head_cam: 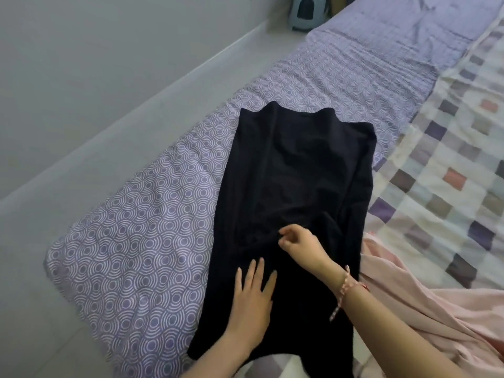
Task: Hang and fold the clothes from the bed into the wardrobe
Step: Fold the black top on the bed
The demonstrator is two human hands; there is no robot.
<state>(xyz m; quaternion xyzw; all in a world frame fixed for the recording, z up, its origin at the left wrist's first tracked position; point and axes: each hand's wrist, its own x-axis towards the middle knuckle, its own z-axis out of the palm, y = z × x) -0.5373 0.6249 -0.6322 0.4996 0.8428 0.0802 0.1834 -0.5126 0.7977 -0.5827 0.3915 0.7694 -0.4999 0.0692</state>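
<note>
A black garment point(297, 170) lies spread lengthwise on the bed, its sides folded inward, neck end pointing away from me. My left hand point(252, 298) rests flat on its lower part with fingers straight and spread. My right hand point(298, 244), wearing a red string bracelet at the wrist, pinches a fold of the black cloth near the garment's middle. A pink garment point(425, 304) lies crumpled at the lower right, partly under my right forearm.
The bed carries a purple sheet with circle patterns point(141, 241) and a checked quilt point(447, 165) on the right. Grey floor point(81, 105) runs along the bed's left edge. A small grey stool point(308, 12) stands at the far end.
</note>
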